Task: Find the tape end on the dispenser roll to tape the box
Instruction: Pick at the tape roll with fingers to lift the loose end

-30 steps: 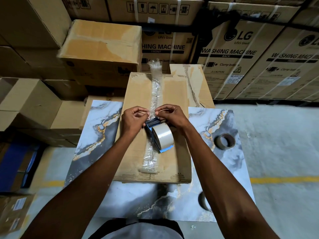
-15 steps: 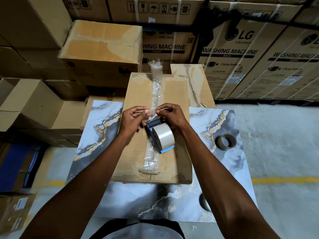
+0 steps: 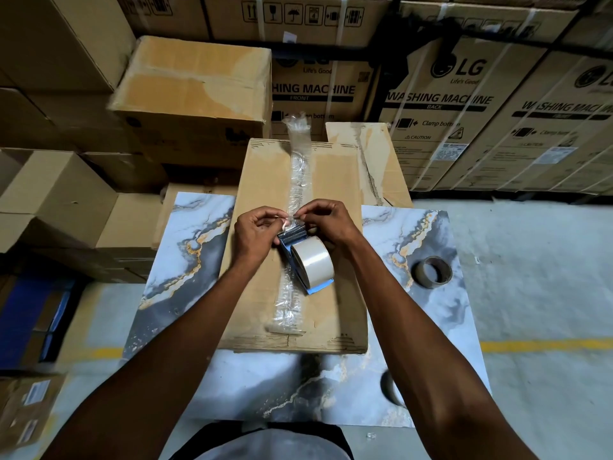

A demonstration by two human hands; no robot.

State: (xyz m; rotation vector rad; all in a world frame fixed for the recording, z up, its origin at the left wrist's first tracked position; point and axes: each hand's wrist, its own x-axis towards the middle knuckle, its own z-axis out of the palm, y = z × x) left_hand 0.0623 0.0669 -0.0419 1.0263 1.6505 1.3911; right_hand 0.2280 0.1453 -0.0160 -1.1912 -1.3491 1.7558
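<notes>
Since the earlier frame both hands have crept slightly up the box while the tape dispenser stays put on its lid.

The left hand (image 3: pixel 255 235) and right hand (image 3: pixel 326 222) each pinch the clear tape end (image 3: pixel 292 218) between thumb and fingertips, just above the blue tape dispenser (image 3: pixel 306 263), whose pale roll rests on the cardboard box (image 3: pixel 338 293) beside the wrinkled taped seam (image 3: pixel 295 180). The box lies on the marble-patterned table (image 3: pixel 185 260), its near edge set back from the table's front. Right of the box, a brown tape roll (image 3: pixel 431 272) stands well apart on bare tabletop; left of the box the surface is open.
</notes>
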